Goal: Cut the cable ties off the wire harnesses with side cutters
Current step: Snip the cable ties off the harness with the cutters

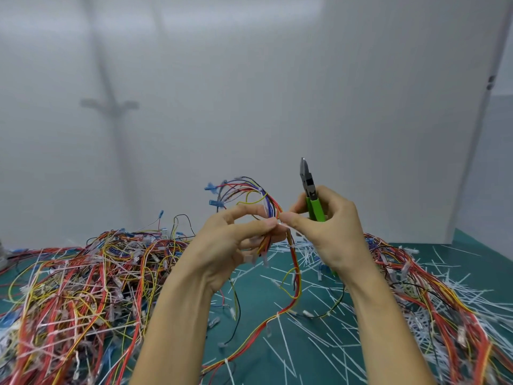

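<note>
Wire harness [294, 273] held up over the green worktop [249, 295], its tail trailing down among cut ties [319, 315]. The left hand [236, 240] has its grip pinched on the red, yellow and blue bundle. Just beside it, the right hand [330, 226] pinches a white cable tie [286, 225] on the same bundle, while its curled fingers grip green-handled side cutters [312, 195], nose up. Tangled harness piles [83, 287] lie on either side.

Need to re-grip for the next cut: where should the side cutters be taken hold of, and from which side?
Take the side cutters by the green handles, below the pivot, coming from the right: the blades point up, and the left hand and harness crowd the left side.
</note>
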